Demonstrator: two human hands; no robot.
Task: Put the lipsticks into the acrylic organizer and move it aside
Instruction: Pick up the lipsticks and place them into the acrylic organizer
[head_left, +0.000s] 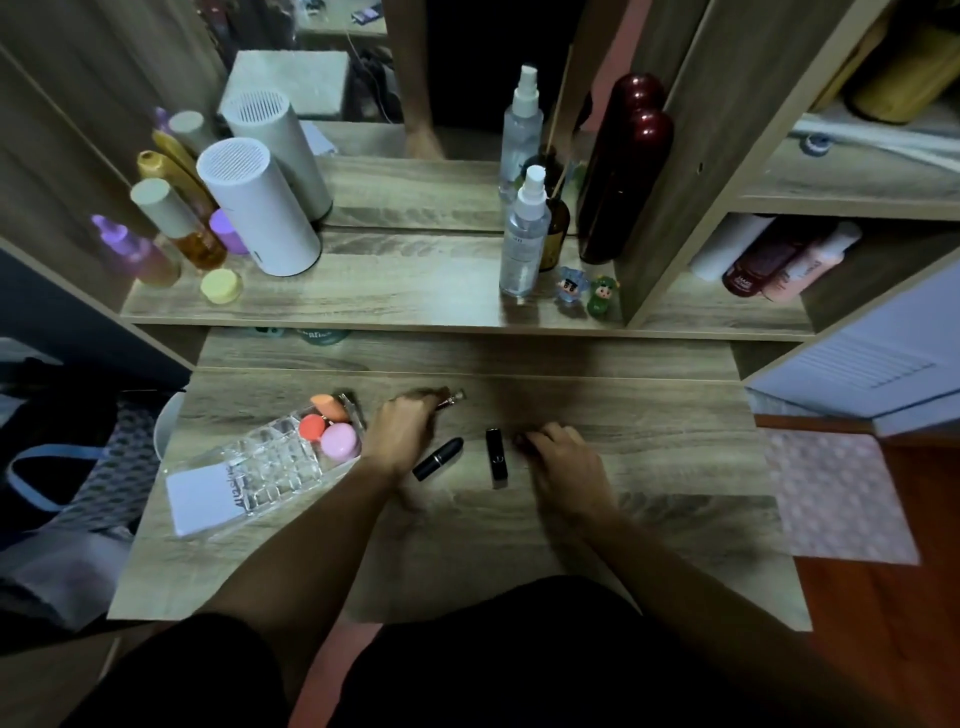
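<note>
Near the desk's (649, 519) middle, we see two black lipsticks (439, 458) between our hands. Our left hand (405, 431) grips a slim silver-tipped lipstick (451, 400); the right hand (563, 457), curled, grip unclear, sits beside the upright-lying tube (496, 457). Left lies the acrylic organizer (270, 467).

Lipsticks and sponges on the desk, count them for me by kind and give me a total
Black lipsticks lying loose on the desk: 2, a rounded one and a square one
Lipstick-like item with a silvery end, gripped by the left hand: 1
Makeup sponges in the acrylic organizer: 3 (orange, coral, pink)
Total: 6
</note>
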